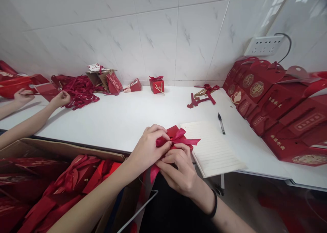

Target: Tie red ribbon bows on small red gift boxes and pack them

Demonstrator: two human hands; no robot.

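Observation:
My left hand and my right hand meet at the front edge of the white table. Both pinch a dark red satin ribbon being formed into a bow on top of a small red box, which is mostly hidden behind my fingers. A loose ribbon tail hangs down below my right hand. My right wrist wears a black band.
A lined notepad and a black pen lie just right of my hands. Stacked red gift boxes fill the right side. A cardboard carton of red bags stands at lower left. Another person's hands work at far left by a ribbon pile.

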